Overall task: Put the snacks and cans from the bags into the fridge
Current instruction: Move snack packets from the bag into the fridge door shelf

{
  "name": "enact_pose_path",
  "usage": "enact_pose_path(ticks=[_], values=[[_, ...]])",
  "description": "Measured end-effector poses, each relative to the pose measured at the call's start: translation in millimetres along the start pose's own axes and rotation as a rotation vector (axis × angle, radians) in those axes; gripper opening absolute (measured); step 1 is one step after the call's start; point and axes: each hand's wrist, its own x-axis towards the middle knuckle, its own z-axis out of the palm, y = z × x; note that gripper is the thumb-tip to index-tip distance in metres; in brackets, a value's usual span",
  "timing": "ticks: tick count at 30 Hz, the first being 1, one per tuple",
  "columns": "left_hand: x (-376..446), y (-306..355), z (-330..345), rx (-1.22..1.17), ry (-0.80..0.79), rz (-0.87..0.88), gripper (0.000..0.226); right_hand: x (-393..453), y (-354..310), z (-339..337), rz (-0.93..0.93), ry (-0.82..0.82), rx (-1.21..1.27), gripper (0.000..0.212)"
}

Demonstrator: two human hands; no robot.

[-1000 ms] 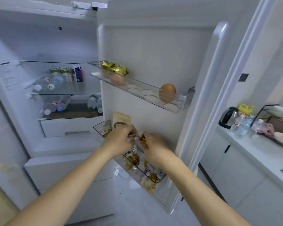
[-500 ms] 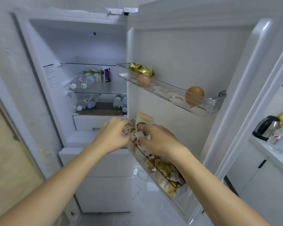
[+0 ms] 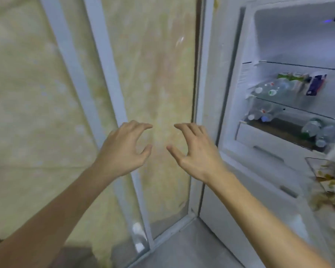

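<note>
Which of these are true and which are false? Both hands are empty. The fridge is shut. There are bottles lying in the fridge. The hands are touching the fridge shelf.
1. Both hands are empty: true. The left hand and the right hand hold nothing, with fingers loosely curled.
2. The fridge is shut: false. The fridge stands open, and its inside shows.
3. Bottles are lying in the fridge: true. Clear bottles lie on their sides on a shelf.
4. The hands are touching the fridge shelf: false. They hang in the air in front of the yellowish glass panel, left of the fridge.
</note>
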Motion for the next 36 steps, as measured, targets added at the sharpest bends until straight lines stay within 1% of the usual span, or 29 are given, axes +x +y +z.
enact_pose_path(ticks=[3,7,12,16,18,22,26,28,32,36], values=[[-74,-65,-40,0.140,0.047,-0.153,0.060,8,-70,50,-0.180,-0.081,0.088,0.071],[-181,-130,-96,0.248,0.087,-0.395,0.067,-2,-177,108,-0.420,-0.156,0.212,0.066],[-316,-179,-146,0.332,0.150,-0.667,0.071,-39,-302,175,-0.649,-0.279,0.358,0.067],[-418,-213,-166,0.316,0.172,-0.894,0.072,-74,-383,229,-0.781,-0.389,0.446,0.068],[-461,-225,-171,0.327,0.163,-0.976,0.071,-94,-418,257,-0.832,-0.446,0.500,0.067],[-529,-242,-158,0.323,0.187,-1.106,0.064,-139,-469,318,-0.955,-0.574,0.585,0.060],[-584,-249,-116,0.285,0.193,-1.308,0.053,-185,-495,389,-1.094,-0.754,0.630,0.056],[-614,-249,-90,0.269,0.184,-1.428,0.046,-214,-504,426,-1.155,-0.861,0.667,0.050],[-676,-240,-43,0.250,0.095,-1.625,0.036,-287,-515,489,-1.249,-1.100,0.701,0.034],[-726,-240,-5,0.202,-0.019,-1.753,0.032,-354,-513,538,-1.335,-1.225,0.679,0.023]])
